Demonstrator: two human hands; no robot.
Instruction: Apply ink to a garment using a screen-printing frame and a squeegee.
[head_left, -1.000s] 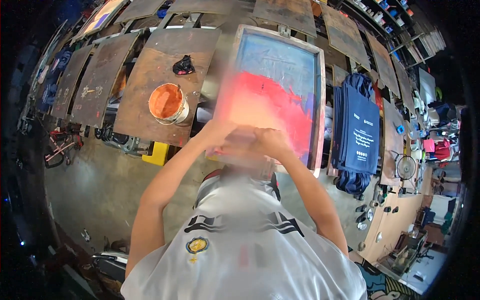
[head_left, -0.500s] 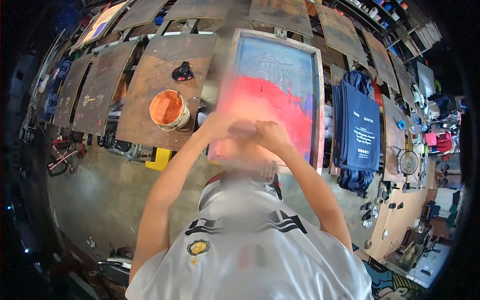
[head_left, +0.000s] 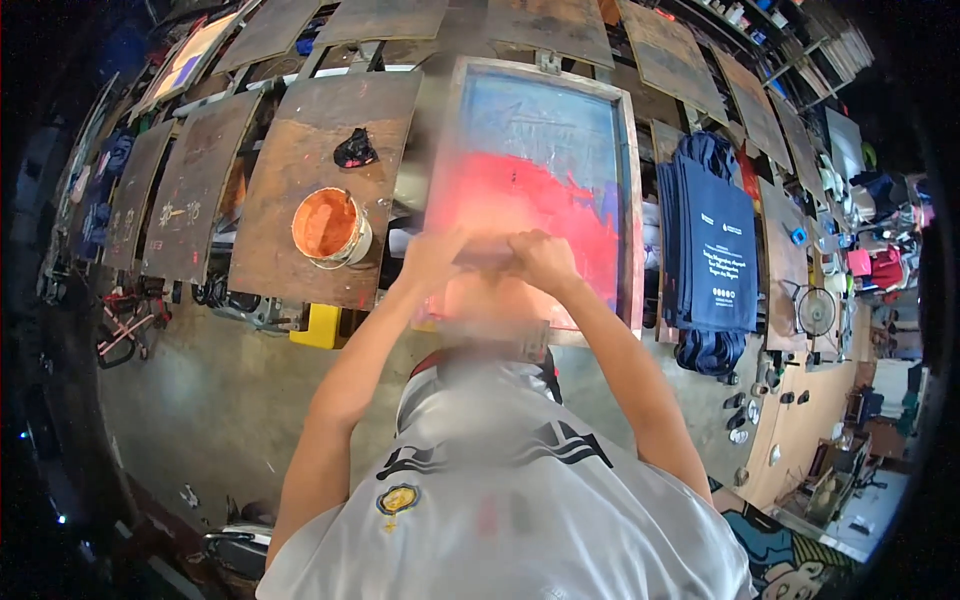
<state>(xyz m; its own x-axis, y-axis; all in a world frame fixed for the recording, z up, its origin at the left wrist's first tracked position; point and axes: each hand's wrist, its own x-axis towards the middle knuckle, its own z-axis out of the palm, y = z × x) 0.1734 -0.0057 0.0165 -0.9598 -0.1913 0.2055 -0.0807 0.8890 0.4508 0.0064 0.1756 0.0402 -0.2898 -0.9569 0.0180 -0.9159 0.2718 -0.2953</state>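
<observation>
— Both your hands are closed on the squeegee (head_left: 490, 250), left hand (head_left: 432, 255) and right hand (head_left: 543, 258) side by side near the bottom of the screen (head_left: 540, 130). It's blurred, so I can't tell exactly how your fingers wrap it.

— How do you pull it well?

— Keep even pressure from both fists, hold the blade at one steady tilt, and draw straight so the red ink (head_left: 520, 200) spreads without streaks. The ink sits across the screen's middle, at twelve o'clock from your hands.

— What's around you?

— At ten o'clock, an orange paint bucket (head_left: 328, 226) on a brown board (head_left: 300, 130), with a black rag (head_left: 355, 150) beyond it. At two o'clock, a stack of dark blue bags (head_left: 715, 250) lies just beside the screen.
</observation>
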